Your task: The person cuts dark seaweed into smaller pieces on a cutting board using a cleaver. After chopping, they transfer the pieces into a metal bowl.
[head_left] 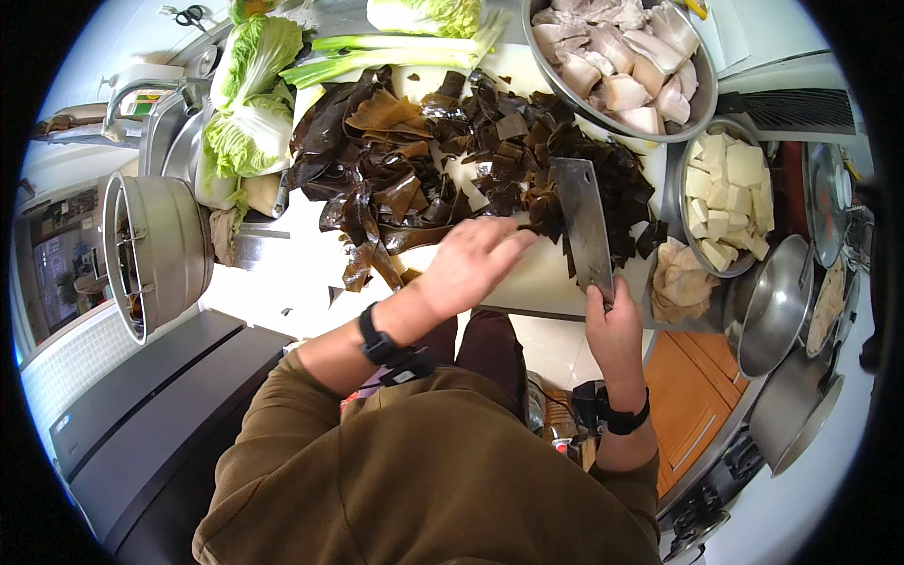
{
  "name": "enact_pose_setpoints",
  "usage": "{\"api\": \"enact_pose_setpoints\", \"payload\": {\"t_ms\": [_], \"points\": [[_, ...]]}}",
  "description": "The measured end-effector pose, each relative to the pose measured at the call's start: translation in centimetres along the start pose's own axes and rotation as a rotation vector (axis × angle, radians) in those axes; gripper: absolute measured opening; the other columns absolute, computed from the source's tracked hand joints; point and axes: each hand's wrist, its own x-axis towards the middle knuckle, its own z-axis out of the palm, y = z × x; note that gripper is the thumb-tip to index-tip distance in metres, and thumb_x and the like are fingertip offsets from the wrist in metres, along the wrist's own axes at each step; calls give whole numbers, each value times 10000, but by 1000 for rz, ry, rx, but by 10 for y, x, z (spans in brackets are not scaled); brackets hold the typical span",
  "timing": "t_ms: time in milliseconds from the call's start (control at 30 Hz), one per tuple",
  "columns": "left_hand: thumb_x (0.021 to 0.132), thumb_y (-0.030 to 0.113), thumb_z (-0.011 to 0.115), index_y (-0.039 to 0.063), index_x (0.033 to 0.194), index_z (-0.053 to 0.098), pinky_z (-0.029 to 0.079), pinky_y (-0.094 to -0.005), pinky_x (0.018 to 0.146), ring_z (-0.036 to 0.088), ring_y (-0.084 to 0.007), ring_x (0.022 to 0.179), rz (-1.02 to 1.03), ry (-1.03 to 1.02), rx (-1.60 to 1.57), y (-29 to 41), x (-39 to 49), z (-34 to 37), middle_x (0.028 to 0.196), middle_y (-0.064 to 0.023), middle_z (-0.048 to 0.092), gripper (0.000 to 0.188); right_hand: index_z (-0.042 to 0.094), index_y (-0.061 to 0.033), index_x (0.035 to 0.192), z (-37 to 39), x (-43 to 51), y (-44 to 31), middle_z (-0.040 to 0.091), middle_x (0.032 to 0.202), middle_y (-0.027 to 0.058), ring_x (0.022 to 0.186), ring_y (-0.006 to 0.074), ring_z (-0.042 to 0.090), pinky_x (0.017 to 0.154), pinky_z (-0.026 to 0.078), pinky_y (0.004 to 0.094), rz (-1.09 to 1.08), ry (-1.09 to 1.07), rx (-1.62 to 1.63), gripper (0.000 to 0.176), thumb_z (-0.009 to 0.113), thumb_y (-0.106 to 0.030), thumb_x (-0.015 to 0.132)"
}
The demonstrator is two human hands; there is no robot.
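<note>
My right hand grips the handle of a cleaver, its broad steel blade pointing away from me over cut kelp. My left hand is at the near edge of the dark, wet kelp. Its fingers lie close together, pointing right, and their tips meet a dark kelp strip; whether they pinch it is hidden. The kelp covers much of a pale cutting board. Longer, wider strips lie on the left, and smaller cut pieces are heaped at the middle and right, around the blade.
Spring onions and napa cabbage border the board. A metal bowl of meat chunks overlaps its far right corner. Right of it stand a bowl of tofu pieces, a crumpled cloth and an upturned-looking steel bowl. A metal pot is at left.
</note>
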Motion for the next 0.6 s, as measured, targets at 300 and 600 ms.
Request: {"api": "enact_pose_setpoints", "payload": {"t_ms": [300,600], "points": [[690,232,820,108,1170,614,434,-463,946,529,-339,1119,-31,-58,169,-53,-45,-58,1221,-148,537,537,526,35,874,15,-22,-36,600,665,224,612,403,622,536,463,426,-53,-104,11,160,604,-99,915],[748,159,748,136,1117,667,434,-412,897,564,-273,1067,4,-9,186,-65,-54,-33,1148,-85,602,379,514,-13,913,48,-29,-49,628,676,235,669,450,628,616,495,537,31,-233,-492,158,582,-155,923]]}}
